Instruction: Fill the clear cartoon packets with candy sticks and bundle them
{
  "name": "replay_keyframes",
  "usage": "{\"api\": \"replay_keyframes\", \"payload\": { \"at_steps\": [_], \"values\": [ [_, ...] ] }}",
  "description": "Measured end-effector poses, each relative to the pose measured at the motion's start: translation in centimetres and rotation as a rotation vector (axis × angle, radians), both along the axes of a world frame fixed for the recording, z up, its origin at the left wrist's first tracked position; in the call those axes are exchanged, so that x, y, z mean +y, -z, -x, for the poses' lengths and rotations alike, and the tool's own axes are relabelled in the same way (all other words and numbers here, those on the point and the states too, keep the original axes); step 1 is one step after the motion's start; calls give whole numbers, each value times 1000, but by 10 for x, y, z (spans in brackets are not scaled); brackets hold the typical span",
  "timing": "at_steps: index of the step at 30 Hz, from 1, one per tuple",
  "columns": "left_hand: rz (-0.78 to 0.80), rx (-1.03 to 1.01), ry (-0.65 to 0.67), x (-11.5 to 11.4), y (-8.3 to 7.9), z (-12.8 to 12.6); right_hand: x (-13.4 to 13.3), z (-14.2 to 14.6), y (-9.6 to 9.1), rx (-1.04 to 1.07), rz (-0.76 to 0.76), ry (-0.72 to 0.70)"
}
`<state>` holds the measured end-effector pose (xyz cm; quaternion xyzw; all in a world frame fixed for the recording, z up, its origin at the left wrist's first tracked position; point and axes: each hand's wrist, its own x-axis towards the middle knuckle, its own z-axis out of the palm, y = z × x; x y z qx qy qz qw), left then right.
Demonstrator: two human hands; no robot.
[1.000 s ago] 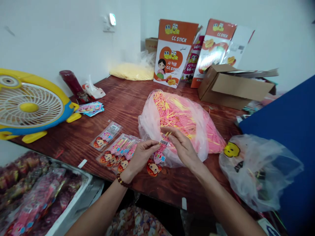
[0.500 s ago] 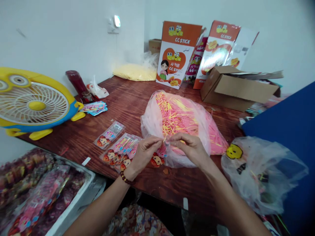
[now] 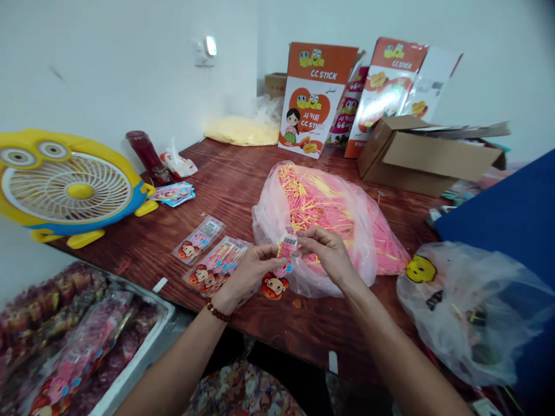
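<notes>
Between my two hands is a small clear plastic packet (image 3: 287, 246) with a barcode, pink and yellow sticks inside and a cartoon face at its lower end. My left hand (image 3: 255, 267) pinches its left side. At its upper right edge, the fingers of my right hand (image 3: 326, 252) are closed on it. Just behind lies an open clear bag (image 3: 271, 202) heaped with pink and yellow sticks (image 3: 299, 202). Left of my left hand, several filled packets (image 3: 219, 263) overlap on the table, and a flat packet (image 3: 199, 238) lies beside them.
A yellow fan (image 3: 80, 190) stands at the table's left, near a dark red bottle (image 3: 145, 151) and tissues (image 3: 180, 164). Printed boxes (image 3: 312, 98) and an open carton (image 3: 433, 156) are behind. A thin plastic bag (image 3: 472, 312) hangs right; a bin of packets (image 3: 167, 318) stands lower left.
The packet has turned in my hands so that its barcode and sticks now face me. My left hand has moved slightly lower. The whole view has shifted a little.
</notes>
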<state>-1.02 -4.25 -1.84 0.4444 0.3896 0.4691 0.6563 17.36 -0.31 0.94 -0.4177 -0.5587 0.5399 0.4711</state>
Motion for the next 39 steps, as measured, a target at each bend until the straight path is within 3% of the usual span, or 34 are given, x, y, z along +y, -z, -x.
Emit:
{"api": "replay_keyframes", "payload": {
  "at_steps": [7, 11, 17, 25, 27, 30, 34, 37, 39],
  "values": [
    [-61, 125, -101, 2, 4, -1, -1, 3, 12, 84, 167, -130],
    [-141, 240, -120, 2, 7, 0, -1, 11, 21, 11, 118, -142],
    [-14, 60, -65, -1, 16, 5, 0, 19, 30, -35, 57, -136],
    [-6, 151, -86, -12, 26, 17, 0, 28, 25, -218, 52, -165],
    [-39, 192, -112, -15, 31, 29, 5, 38, 25, -245, 101, -209],
    [-63, 323, -283, -15, 40, 64, 15, 68, 27, -274, 100, -201],
    [-200, 725, -527, -16, 46, 121, 25, 120, 42, -424, 89, -206],
    [-307, 976, -499, -21, 51, 145, 25, 140, 57, -759, -58, -196],
    [-316, 1029, -454, -23, 54, 152, 21, 140, 63, -945, -179, -187]
  ]
}}
